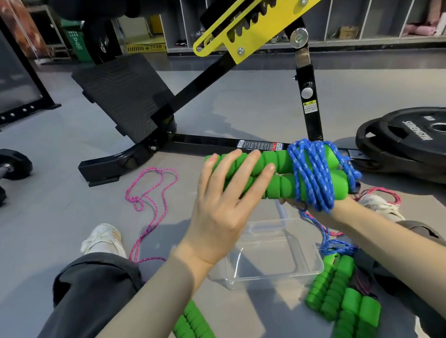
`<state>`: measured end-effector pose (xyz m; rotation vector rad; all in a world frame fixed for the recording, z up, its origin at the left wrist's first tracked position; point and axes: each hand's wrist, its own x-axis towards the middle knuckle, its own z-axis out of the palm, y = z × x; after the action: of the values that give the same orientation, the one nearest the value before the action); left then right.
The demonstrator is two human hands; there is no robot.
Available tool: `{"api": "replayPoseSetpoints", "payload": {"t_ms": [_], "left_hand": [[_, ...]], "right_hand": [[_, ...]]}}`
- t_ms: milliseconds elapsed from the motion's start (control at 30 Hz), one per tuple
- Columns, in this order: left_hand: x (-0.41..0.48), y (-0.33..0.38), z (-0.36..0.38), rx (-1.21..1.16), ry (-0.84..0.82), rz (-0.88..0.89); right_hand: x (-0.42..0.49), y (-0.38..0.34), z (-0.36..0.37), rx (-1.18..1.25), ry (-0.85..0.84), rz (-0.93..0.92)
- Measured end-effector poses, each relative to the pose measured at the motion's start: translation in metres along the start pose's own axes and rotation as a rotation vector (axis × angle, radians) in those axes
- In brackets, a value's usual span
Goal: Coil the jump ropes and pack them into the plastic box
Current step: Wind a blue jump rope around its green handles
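Over the clear plastic box (271, 258) I have the blue rope (313, 172) wound round its paired green handles (267, 165), my right hand (324, 211) gripping them from beneath and my left hand (226, 195) lying flat, fingers straight, on the handles; the coiling looks finished, so next I'd lower it into the box.

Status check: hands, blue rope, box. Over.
Left hand open, flat on green handles. Right hand holds them from below, blue rope coiled round. Plastic box open below; pink rope loose on floor.
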<state>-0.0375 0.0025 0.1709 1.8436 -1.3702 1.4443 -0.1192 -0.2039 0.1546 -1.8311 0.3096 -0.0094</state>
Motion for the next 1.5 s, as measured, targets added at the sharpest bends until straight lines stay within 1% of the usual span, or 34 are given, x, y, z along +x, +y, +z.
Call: {"api": "replayPoseSetpoints", "payload": {"t_ms": [33,100,133,167,233,300,367,433,500,633,767,833,900,1000,1100,1167,1267,1367,1500], "left_hand": [[0.0,-0.001,0.0,0.002,-0.006,-0.015],[0.001,-0.004,-0.001,0.013,-0.019,-0.047],[0.001,-0.007,-0.001,0.024,-0.025,-0.072],[0.0,-0.01,-0.001,0.035,-0.036,-0.104],[-0.001,-0.019,0.0,0.065,-0.061,-0.166],[-0.005,-0.022,0.003,0.1,-0.091,-0.191],[-0.009,-0.022,0.006,0.121,-0.11,-0.194],[-0.011,-0.022,0.008,0.134,-0.121,-0.196],[-0.013,-0.026,0.008,0.148,-0.126,-0.219],[-0.016,-0.033,0.011,0.196,-0.158,-0.242],[-0.018,-0.04,0.012,0.265,-0.171,-0.209],[-0.019,-0.041,0.011,0.285,-0.184,-0.196],[-0.02,-0.044,0.012,0.302,-0.199,-0.202],[-0.022,-0.045,0.013,0.314,-0.219,-0.201],[-0.021,-0.04,0.016,0.301,-0.216,-0.167],[-0.021,-0.034,0.018,0.291,-0.216,-0.139],[-0.02,-0.031,0.02,0.28,-0.179,-0.062],[-0.019,-0.027,0.02,0.254,-0.116,-0.006],[-0.015,-0.02,0.02,0.199,-0.075,0.038]], "right_hand": [[-0.005,-0.007,0.009,-0.007,0.091,0.013],[0.0,-0.024,0.035,0.199,0.128,-0.174],[-0.004,-0.033,0.045,0.27,0.107,-0.281],[-0.007,-0.036,0.052,0.337,0.117,-0.29],[-0.001,-0.022,0.059,0.331,0.138,-0.235],[-0.005,-0.018,0.066,0.265,0.166,-0.216],[-0.011,-0.015,0.073,0.177,0.179,-0.327],[-0.013,-0.009,0.076,0.006,0.244,-0.407],[-0.016,-0.006,0.076,-0.151,0.305,-0.462],[-0.021,-0.006,0.079,-0.363,0.383,-0.582],[-0.023,-0.005,0.076,-0.598,0.398,-0.727],[-0.024,-0.013,0.069,-0.664,0.448,-0.802],[-0.027,-0.022,0.062,-0.747,0.497,-0.917],[-0.029,-0.03,0.054,-0.801,0.51,-1.059],[-0.028,-0.042,0.043,-0.833,0.523,-1.141],[-0.025,-0.05,0.034,-0.823,0.527,-1.153],[-0.021,-0.062,0.022,-0.814,0.592,-1.131],[-0.016,-0.066,0.013,-0.693,0.675,-1.019],[-0.009,-0.061,0.006,-0.497,0.684,-0.81]]}}
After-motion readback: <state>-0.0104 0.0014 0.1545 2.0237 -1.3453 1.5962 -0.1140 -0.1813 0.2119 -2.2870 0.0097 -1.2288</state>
